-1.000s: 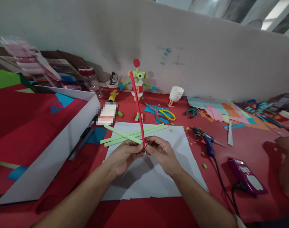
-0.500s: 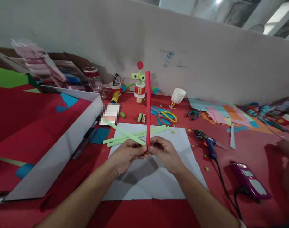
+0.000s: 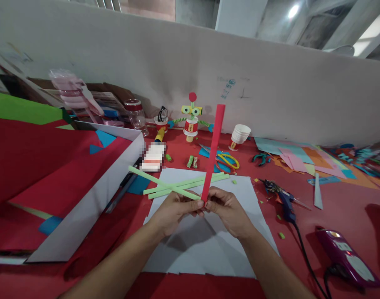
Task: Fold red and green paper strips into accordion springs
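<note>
Hands [image 3: 171, 211] on red strip [image 3: 214, 149], wall writing [image 3: 229, 86] illegible

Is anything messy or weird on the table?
A little messy: small green scraps lie loose on the red table near the glue gun, not gathered up. I see nothing spilled.

A red-lidded clear jar [image 3: 137, 118] stands before a pale wall [image 3: 165, 54] bearing blue scribbles [image 3: 229, 88].

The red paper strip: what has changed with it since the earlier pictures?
The red strip has swung over: its top leaned left, then stood nearly upright, and now tilts right. Nothing was let go: the left hand and right hand stay at its lower end. The two green strips lie as before.
</note>
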Demonstrator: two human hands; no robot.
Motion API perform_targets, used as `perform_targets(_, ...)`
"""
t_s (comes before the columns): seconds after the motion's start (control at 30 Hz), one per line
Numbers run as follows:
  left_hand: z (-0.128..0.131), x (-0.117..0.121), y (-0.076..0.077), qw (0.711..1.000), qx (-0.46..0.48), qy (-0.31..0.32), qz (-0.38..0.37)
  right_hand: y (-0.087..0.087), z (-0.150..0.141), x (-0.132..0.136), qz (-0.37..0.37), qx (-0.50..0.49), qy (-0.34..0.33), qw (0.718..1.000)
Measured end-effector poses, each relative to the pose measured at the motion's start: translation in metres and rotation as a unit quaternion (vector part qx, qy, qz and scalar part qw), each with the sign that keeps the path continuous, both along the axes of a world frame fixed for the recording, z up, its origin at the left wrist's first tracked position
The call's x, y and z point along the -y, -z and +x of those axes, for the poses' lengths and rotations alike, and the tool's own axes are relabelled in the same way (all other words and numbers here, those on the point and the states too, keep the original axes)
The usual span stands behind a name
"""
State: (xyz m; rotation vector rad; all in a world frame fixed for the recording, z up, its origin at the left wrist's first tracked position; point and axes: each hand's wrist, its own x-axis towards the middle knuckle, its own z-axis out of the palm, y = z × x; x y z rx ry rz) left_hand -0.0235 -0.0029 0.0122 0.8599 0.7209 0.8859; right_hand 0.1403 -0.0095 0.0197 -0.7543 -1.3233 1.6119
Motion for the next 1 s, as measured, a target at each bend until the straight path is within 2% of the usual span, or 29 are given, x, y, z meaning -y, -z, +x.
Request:
perform_targets(0.2, 0.003, 0.001, 0.001, 0.998, -0.025, -0.052, -0.015, 0.005, -0.005, 0.001, 0.008, 0.026, 0.090, 0.996)
perform_targets(0.3, 0.003, 0.000, 0.002, 0.995, 0.005, -0.073, -0.065, 0.011, -0.008, 0.003, 0.010, 0.033, 0.126, 0.991)
perform_targets(0.4, 0.003, -0.001, 0.005, 0.988, 0.052, -0.071, -0.128, 0.014, -0.010, 0.005, 0.071, 0.076, 0.163, 0.981)
perform_targets(0.5, 0.005, -0.001, 0.009, 0.981, 0.080, -0.066, -0.162, 0.013, -0.011, 0.009, 0.154, 0.137, 0.208, 0.956)
perform_targets(0.67, 0.008, -0.001, 0.011, 0.973, 0.101, -0.083, -0.191, 0.011, -0.011, 0.012, 0.214, 0.176, 0.240, 0.930)
perform_targets(0.77, 0.008, 0.000, 0.009, 0.979, 0.085, -0.080, -0.169, 0.011, -0.012, 0.013, 0.224, 0.188, 0.240, 0.926)
perform_targets(0.83, 0.008, 0.001, 0.007, 0.987, 0.053, -0.086, -0.127, 0.011, -0.012, 0.012, 0.206, 0.183, 0.227, 0.934)
perform_targets(0.93, 0.007, 0.002, 0.004, 0.993, -0.030, -0.113, -0.031, 0.012, -0.011, 0.010, 0.134, 0.145, 0.189, 0.962)
perform_targets(1.0, 0.007, 0.003, 0.002, 0.984, -0.095, -0.141, 0.054, 0.012, -0.011, 0.008, 0.078, 0.111, 0.175, 0.975)
